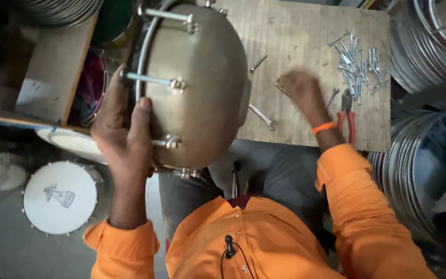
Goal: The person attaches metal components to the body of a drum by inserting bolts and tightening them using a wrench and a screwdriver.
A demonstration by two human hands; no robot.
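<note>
Small drum (60,197): white top with a little drawing, down on the floor at the far left.
Box (52,67): wooden, open, up at the left, just beside the big drum.
Left hand (122,126): arm comes up from the orange sleeve, wrist bent in. The fingers wrap the rim side of the big drum and the thumb lies flat on the shell. It has a firm hold.
Big drum (197,82): a round brown metal bowl, tipped on its side, resting on the person's lap and the board's left edge. Shiny rods (148,78) run along its side.
Board (305,41): pale wood, just past the knees.
Spanner (262,115): flat on the board, just beside the drum.
Right hand (303,92): arm reaches out over the board, palm down. It is blurry. The fingers curl in, but I cannot tell if they hold anything.
Pliers (347,116): red handles, near the right wrist.
Bolts (360,64): a loose pile at the board's right end.
Hoops (429,41): shiny metal rings stacked at the far right.
</note>
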